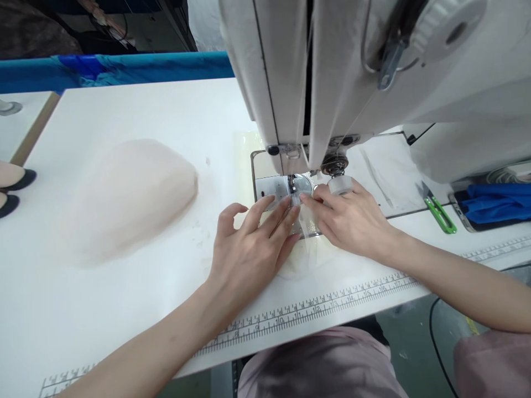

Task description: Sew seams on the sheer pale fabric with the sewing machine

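Note:
A white sewing machine [286, 72] stands over the table, its presser foot [292, 185] above a metal needle plate [269, 187]. A thin, see-through strip [306, 224] lies at the front of the foot and trails towards the table's near edge. My left hand [253, 237] rests with spread fingers, the fingertips touching the strip just left of the foot. On the other side, my right hand [348, 215] is closed, thumb and index finger pinching the strip's edge close to the foot. Fingers partly cover the strip.
A pale beige, rounded piece of sheer fabric [141, 193] lies at the left. Green-handled thread snips [442, 214], a phone [461, 210] and a blue cloth [500, 202] sit at the right. A printed ruler [315, 309] runs along the near edge. Beyond is a blue cloth-covered rail [157, 66].

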`<state>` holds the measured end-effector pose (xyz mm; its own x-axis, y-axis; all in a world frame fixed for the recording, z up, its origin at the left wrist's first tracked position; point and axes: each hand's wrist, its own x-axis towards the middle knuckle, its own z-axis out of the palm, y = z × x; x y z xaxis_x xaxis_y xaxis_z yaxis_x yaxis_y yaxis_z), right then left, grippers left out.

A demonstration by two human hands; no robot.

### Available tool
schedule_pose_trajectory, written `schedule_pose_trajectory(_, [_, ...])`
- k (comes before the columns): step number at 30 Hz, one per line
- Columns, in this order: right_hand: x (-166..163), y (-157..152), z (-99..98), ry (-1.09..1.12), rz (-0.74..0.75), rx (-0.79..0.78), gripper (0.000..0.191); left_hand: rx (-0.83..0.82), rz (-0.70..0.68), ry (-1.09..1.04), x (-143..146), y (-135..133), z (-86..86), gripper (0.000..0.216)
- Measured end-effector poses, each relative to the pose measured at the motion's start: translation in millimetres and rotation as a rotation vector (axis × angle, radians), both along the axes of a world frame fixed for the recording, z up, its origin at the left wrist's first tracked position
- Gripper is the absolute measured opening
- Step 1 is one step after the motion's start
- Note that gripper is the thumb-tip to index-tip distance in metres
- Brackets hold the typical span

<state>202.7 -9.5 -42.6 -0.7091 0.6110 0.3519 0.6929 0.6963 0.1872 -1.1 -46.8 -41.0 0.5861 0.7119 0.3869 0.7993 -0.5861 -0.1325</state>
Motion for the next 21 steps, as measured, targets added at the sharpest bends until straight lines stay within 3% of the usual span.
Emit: schedule_pose_trajectory(21, [-1.6,5.4,-4.2,-0.030,-0.031,0.034,0.033,-0.059,0.033,-0.013,1.6,5.3,-0.5,0.035])
